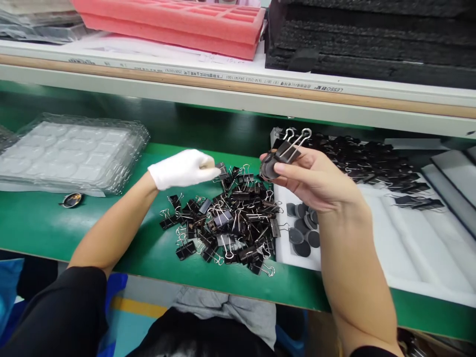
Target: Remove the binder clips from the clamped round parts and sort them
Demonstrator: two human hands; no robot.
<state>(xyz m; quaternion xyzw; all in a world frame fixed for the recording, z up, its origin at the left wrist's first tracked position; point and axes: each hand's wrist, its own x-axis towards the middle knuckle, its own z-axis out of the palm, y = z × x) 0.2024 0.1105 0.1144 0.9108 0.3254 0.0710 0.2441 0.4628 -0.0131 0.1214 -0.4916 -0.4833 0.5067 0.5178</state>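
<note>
My left hand (pixel 184 169), in a white glove, pinches a black binder clip (pixel 222 171) above the far left side of a heap of binder clips (pixel 238 213). Bare and raised to the right of the heap, my right hand (pixel 310 176) grips round dark grey discs (pixel 268 167). A black binder clip (pixel 288 151) with its wire handles pointing up sits on these discs. How many discs are in the hand I cannot tell. Below it, several loose grey discs (pixel 302 225) lie on a white foam tray (pixel 390 248).
Rows of dark clipped pieces (pixel 372 158) fill the tray's far part. Stacked clear plastic trays (pixel 70 153) stand at the left, with a small round dark object (pixel 72 200) before them. A shelf (pixel 223 91) crosses above the green bench, bearing pink foam (pixel 174 25) and black foam (pixel 372 39).
</note>
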